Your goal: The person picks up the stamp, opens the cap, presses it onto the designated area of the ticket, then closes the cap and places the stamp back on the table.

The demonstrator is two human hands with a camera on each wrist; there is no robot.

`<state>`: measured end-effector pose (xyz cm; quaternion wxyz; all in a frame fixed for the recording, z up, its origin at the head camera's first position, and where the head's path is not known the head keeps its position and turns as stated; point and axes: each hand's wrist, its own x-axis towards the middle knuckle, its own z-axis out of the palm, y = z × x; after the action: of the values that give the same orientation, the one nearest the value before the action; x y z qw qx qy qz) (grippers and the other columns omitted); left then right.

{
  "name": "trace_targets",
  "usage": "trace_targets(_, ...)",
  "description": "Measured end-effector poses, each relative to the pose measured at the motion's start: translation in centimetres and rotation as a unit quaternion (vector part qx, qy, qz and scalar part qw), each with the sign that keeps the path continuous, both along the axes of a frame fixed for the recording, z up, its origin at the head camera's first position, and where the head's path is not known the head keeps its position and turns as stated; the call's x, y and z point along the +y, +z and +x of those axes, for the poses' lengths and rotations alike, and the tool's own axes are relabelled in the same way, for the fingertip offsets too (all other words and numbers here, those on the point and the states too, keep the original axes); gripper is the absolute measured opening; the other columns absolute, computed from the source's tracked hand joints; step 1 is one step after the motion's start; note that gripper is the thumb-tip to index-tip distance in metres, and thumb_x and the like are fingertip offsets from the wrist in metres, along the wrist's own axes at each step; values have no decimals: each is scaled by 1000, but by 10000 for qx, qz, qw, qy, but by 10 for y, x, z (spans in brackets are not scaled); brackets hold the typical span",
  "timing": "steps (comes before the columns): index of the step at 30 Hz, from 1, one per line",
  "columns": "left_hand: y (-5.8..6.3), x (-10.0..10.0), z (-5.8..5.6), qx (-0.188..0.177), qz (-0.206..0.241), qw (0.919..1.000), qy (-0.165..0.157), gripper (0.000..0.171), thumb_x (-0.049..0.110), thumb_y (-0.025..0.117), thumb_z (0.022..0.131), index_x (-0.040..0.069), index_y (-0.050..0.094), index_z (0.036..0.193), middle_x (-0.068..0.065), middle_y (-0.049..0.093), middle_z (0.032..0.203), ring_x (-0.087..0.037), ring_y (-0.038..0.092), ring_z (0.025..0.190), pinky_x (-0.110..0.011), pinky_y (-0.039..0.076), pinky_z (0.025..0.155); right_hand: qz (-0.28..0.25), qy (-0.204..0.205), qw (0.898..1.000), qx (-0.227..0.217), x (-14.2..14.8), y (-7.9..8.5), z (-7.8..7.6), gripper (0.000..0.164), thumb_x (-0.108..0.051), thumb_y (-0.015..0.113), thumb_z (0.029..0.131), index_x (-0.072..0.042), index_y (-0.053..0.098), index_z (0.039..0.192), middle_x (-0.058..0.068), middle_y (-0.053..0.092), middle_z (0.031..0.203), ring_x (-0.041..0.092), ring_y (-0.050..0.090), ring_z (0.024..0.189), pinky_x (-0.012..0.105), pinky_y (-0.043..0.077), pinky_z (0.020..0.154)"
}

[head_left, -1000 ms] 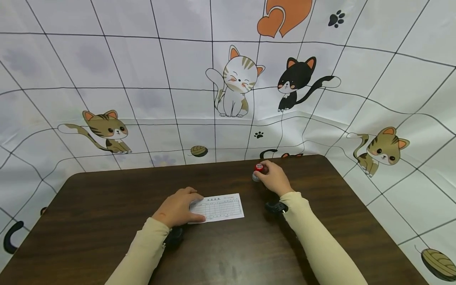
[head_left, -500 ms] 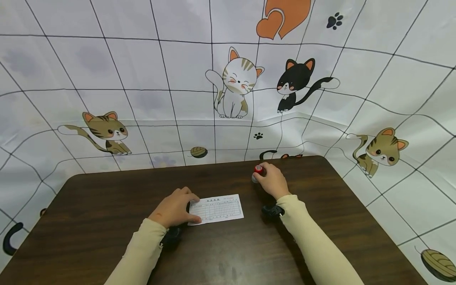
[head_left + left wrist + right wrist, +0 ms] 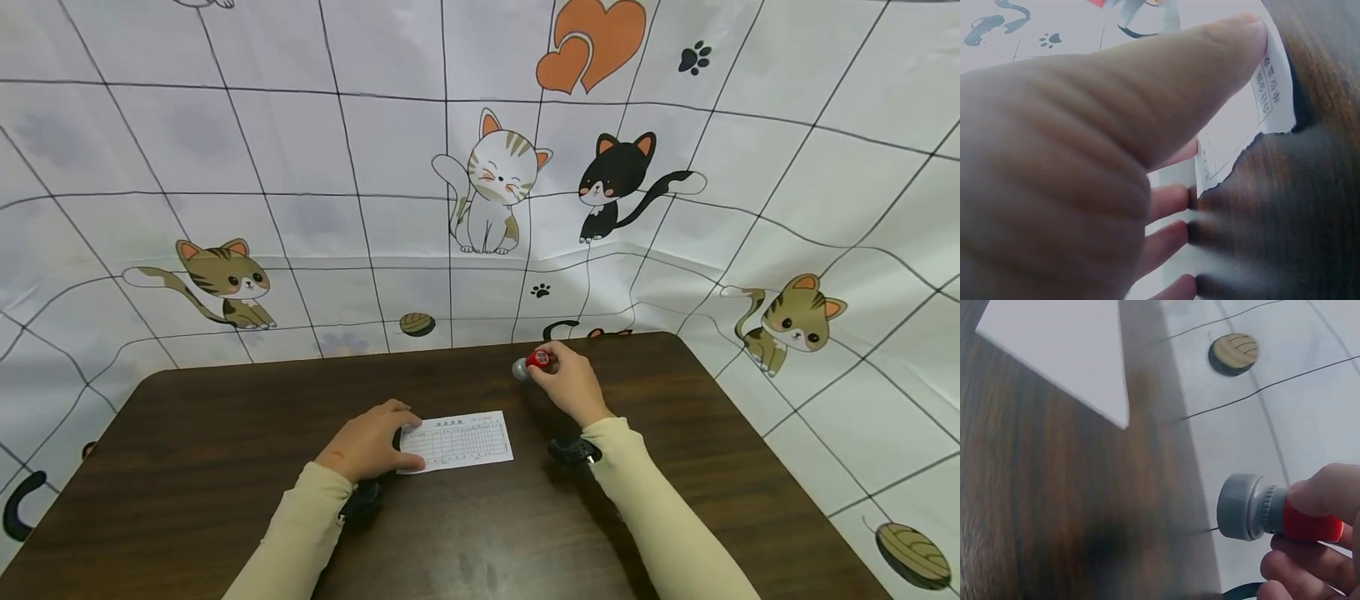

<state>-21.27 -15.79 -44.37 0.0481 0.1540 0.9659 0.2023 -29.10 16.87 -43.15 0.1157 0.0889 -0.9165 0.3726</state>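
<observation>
A white printed form slip [image 3: 468,440] lies on the brown table, its ruled grid showing in the head view. My left hand [image 3: 363,443] rests on the slip's left end, thumb and forefinger spread to its near and far sides. The left wrist view shows the slip's ragged torn edge [image 3: 1241,152] beside the thumb. Up and to the right of the slip, my right hand [image 3: 576,387] pinches a round stamp by its red handle [image 3: 1313,520]. The stamp is tipped over sideways, its grey end [image 3: 1238,507] pointing left. Its stamping face is turned out of sight.
Around the table [image 3: 247,467] hangs a white curtain [image 3: 390,167] with a black grid and cartoon cats, meeting the table's back edge close behind the right hand. Each wrist carries a black strap; the right one [image 3: 576,450] sits low over the wood.
The stamp has tipped from nearly upright, its grey end swinging left, and the right hand has shifted slightly left with it. The left hand has slid slightly left on the slip.
</observation>
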Motion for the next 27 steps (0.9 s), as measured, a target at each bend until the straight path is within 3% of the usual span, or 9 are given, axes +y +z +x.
trace_targets(16, 2, 1, 2, 26, -35, 10000, 49, 61, 43, 91, 77, 13, 73, 127, -12, 61, 138, -33, 61, 123, -54, 52, 101, -688, 877, 9934, 257, -11, 13, 12, 32, -7, 75, 93, -5, 67, 123, 13, 73, 109, 24, 69, 90, 42, 60, 83)
trace_targets(27, 1, 1, 2, 17, -56, 10000, 69, 61, 45, 91, 77, 15, 73, 128, -10, 60, 138, -32, 61, 123, -54, 52, 101, -863, 1345, 9867, 299, -27, 15, 15, 30, -6, 76, 93, -6, 69, 122, 8, 71, 101, 18, 67, 82, 28, 57, 74)
